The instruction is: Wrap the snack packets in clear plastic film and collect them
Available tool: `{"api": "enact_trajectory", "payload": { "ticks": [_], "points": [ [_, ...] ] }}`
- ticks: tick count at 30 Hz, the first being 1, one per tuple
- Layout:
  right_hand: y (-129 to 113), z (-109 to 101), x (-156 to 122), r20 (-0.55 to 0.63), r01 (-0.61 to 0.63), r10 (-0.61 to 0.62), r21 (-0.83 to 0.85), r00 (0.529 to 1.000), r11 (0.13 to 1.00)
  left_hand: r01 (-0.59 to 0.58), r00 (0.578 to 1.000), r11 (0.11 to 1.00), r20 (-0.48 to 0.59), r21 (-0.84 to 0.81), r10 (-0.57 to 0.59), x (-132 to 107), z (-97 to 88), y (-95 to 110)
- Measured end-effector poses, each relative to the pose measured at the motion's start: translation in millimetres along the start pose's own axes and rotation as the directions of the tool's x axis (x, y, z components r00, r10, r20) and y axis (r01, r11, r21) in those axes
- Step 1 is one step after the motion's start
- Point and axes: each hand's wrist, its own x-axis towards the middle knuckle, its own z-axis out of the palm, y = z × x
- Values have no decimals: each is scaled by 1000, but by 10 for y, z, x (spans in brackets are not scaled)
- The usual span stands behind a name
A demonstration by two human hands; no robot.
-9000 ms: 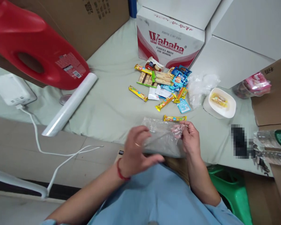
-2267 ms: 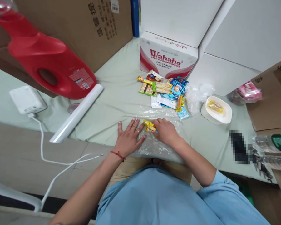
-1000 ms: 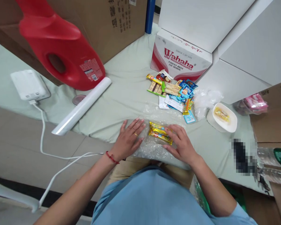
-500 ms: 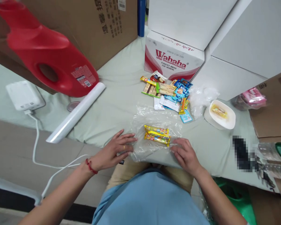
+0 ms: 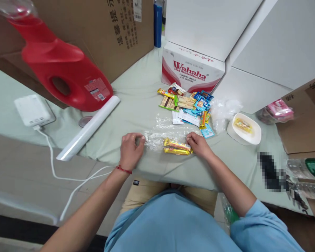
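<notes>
Yellow-wrapped snack sticks [image 5: 176, 147] lie side by side on the table in front of me, with a sheet of clear plastic film [image 5: 155, 137] folded up around and over them. My left hand [image 5: 132, 147] pinches the film's left edge between thumb and fingers. On the other side, my right hand [image 5: 198, 143] is closed on the film's right edge, close to the ends of the sticks. A heap of packaged snacks [image 5: 187, 105] sits just beyond the film.
A white tube [image 5: 89, 127], a red jug [image 5: 76, 78] and a white power bank [image 5: 35, 111] are at left. To the right stand crumpled clear plastic [image 5: 222, 113] and a white bowl [image 5: 244, 129] holding a yellow packet. A Wahaha box [image 5: 193, 68] is behind.
My hands were lying loosely beside the flat film; both have moved away from me and grasped its edges. The near part of the film is now folded forward over the sticks, which have shifted slightly.
</notes>
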Motion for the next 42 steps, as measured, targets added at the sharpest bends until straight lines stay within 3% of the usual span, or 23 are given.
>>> {"api": "enact_trajectory", "payload": {
  "ticks": [3, 5, 7, 9, 11, 16, 19, 22, 26, 29, 32, 36, 39, 42],
  "points": [
    [-32, 27, 43, -1, -9, 10, -153, 1000, 988, 1, 963, 998, -270, 67, 17, -206, -82, 137],
    [-66, 23, 30, 2, -8, 9, -220, 1000, 976, -121, 938, 983, -309, 137, 158, -403, -134, 314],
    [-90, 18, -1, 3, -3, 4, -258, 1000, 966, -417, 890, 902, -154, 108, 430, -567, -114, 532],
    [-96, 17, -40, 6, 2, 0, -274, 1000, 962, -547, 837, 835, 53, 66, 544, -634, 6, 737],
    [-85, 2, -78, 6, -10, 12, -284, 1000, 959, -553, 829, 829, 161, 88, 536, -596, 191, 875],
    [-65, -220, -81, 27, -57, 70, -334, 997, 941, -579, 810, 808, 198, 114, 552, -385, 538, 905],
    [-132, -389, 44, -46, -34, 18, -376, 999, 926, -590, 802, 801, 190, 104, 566, -358, 558, 864],
    [-259, -383, 252, -94, 23, -83, -512, 992, 859, -591, 799, 802, 194, 87, 569, -373, 538, 850],
    [-414, -164, 508, 29, 43, -32, -669, 999, 742, -584, 803, 808, 205, 84, 559, -391, 532, 849],
    [-483, -93, 556, 90, 63, -10, -604, 996, 794, -591, 799, 802, 198, 87, 567, -405, 530, 851],
    [-527, -130, 404, 138, 188, -143, -412, 980, 892, -585, 803, 806, 204, 87, 561, -422, 543, 845],
    [-492, -90, -13, 244, 469, -420, -200, 874, 860, -577, 807, 816, 180, 30, 563, -426, 597, 775],
    [-373, 38, -269, 198, 542, -508, -213, 838, 813, -562, 799, 819, 180, -115, 574, -400, 605, 657],
    [-264, 157, -385, 166, 593, -575, -343, 801, 728, -478, 813, 802, 166, -357, 558, -348, 537, 518]
  ]
}}
